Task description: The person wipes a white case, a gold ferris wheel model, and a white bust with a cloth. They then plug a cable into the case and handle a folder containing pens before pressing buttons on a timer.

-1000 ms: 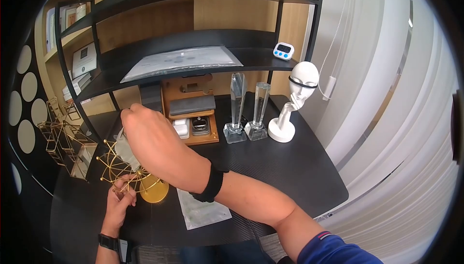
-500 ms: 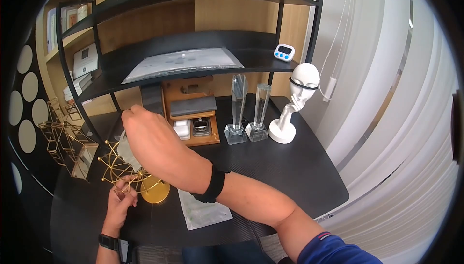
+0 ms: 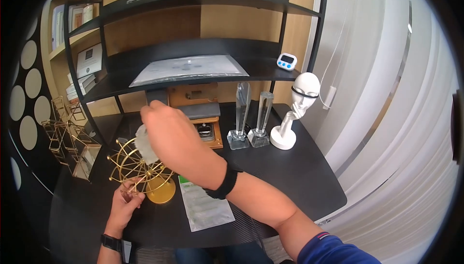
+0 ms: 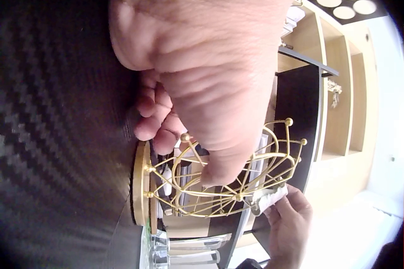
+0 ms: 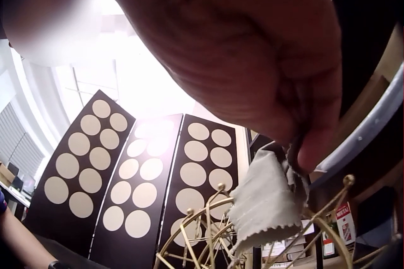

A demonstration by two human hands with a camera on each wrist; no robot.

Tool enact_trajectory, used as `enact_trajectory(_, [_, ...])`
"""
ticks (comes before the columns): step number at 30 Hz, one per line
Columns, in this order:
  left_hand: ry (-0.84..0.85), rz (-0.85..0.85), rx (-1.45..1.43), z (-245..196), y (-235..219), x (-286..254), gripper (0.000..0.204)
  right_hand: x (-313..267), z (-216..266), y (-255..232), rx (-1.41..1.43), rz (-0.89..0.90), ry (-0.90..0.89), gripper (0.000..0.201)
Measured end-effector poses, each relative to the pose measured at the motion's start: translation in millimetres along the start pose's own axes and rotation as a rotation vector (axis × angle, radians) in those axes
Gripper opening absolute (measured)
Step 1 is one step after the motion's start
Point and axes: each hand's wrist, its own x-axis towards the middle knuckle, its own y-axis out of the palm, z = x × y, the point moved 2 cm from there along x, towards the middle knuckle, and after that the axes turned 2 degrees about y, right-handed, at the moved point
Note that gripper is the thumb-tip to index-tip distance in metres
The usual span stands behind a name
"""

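A gold wire Ferris wheel ornament (image 3: 149, 172) stands on its round base (image 3: 162, 194) at the left of the desk. Low on its rim, my left hand (image 3: 124, 207) pinches the wire between thumb and fingers. My right hand (image 3: 174, 136) is above the wheel, gripping a grey cloth (image 3: 146, 147) that hangs down against the upper spokes. The right wrist view shows the cloth (image 5: 268, 203) bunched under the fingertips, its zigzag edge over the gold wires. From the left wrist view, the cloth (image 4: 267, 199) lies at the wheel's far side.
A plastic packet (image 3: 208, 211) lies right of the base. Behind are a wooden organizer (image 3: 217, 136), two crystal trophies (image 3: 240, 119) and a white head sculpture (image 3: 282, 138). A black shelf (image 3: 116, 85) spans above. Another gold wire ornament (image 3: 65, 141) stands at far left.
My right hand has shifted slightly up and right with the cloth. The left hand keeps its hold on the wheel's rim. The head view has tilted a little upward.
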Motion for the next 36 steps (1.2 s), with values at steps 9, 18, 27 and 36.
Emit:
enact_trajectory(9, [-0.039, 0.052, -0.041, -6.8, 4.4, -0.5, 0.044, 3.3, 2.3, 10.6, -0.008, 0.026, 0.024, 0.012])
enact_trajectory(18, [-0.013, 0.096, 0.029, -4.9, -1.0, 2.4, 0.051, -12.4, -16.3, 3.4, -0.154, 0.039, 0.087, 0.014])
enact_trajectory(27, [0.026, 0.113, 0.039, -1.1, -1.3, 3.1, 0.049, -68.2, -8.1, 19.0, -0.192, 0.055, -0.052, 0.027])
enact_trajectory(36, [-0.004, 0.081, 0.083, -1.0, -1.3, 2.8, 0.043, -96.0, -24.2, 26.0, -0.096, 0.215, -0.030, 0.029])
